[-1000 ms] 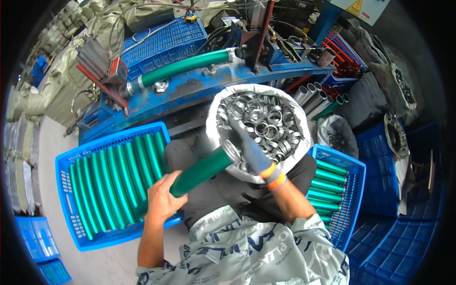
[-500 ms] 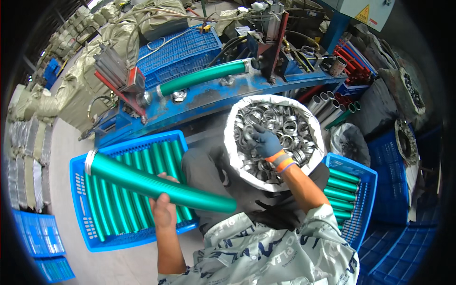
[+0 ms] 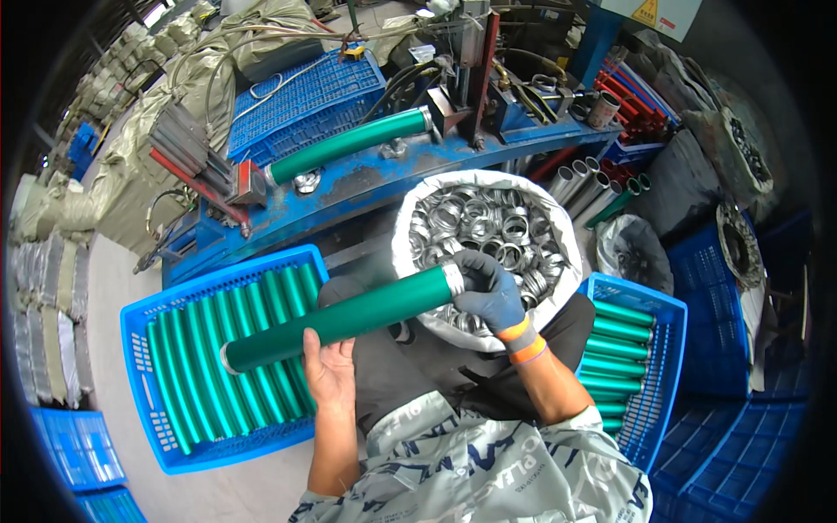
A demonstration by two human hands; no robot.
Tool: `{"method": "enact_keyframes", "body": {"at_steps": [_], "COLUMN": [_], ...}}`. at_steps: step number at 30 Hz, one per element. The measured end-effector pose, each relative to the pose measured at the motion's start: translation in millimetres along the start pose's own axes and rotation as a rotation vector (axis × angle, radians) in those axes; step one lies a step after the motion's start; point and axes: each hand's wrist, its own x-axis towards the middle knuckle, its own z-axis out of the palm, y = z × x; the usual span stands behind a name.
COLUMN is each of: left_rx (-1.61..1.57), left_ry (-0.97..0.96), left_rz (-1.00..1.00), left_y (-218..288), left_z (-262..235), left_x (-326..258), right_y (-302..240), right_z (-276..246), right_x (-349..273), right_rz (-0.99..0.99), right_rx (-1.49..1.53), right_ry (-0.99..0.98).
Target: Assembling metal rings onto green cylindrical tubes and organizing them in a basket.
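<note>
A shiny green metal tube (image 3: 340, 322) lies slanted across my lap, its right end higher. My left hand (image 3: 330, 366) grips it from below near its middle, thumb on the near side and fingers partly hidden behind it. At the tube's right end sits a silver metal ring (image 3: 452, 279). My right hand (image 3: 490, 292), in a dark grey glove with an orange cuff, has its fingers closed round that ring. Right behind it stands a white sack (image 3: 403, 235) with its rim rolled down, full of loose silver rings. A silver edge shows at the tube's left end.
Blue crates of green tubes stand on my left (image 3: 135, 366) and right (image 3: 671, 357). Ahead, a blue metal bench (image 3: 349, 187) carries clamps and another green tube (image 3: 349, 144). Bare metal pipes (image 3: 580, 187) lean beyond the sack, and a smaller bag (image 3: 635, 253) stands to its right.
My right hand has come out of the sack to the tube's right end, where a ring now sits. The tube has swung from sloping down rightward to sloping up rightward. The view has shifted slightly.
</note>
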Motion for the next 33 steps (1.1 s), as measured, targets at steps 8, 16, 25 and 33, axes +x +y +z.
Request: {"method": "enact_keyframes", "body": {"at_steps": [8, 16, 25, 33], "left_rx": [0.095, -0.196, -0.231, -0.102], "left_ry": [0.003, 0.127, 0.118, 0.11], "left_rz": [0.091, -0.004, 0.112, 0.01], "left_y": [7.0, 15.3, 70.2, 36.2], "left_z": [0.2, -13.3, -44.9, -46.9], "left_x": [8.1, 35.6, 21.9, 67.4], "right_y": [-14.5, -48.3, -33.7, -21.8], "right_z": [21.2, 13.3, 127.9, 12.9], "right_x": [9.0, 106.0, 352.1, 416.5], "right_rz": [0.117, -0.02, -0.8, -0.987], "right_rx": [-0.234, -0.423, -1.413, -2.083], "right_ry": [0.041, -0.169, 0.065, 0.185]}}
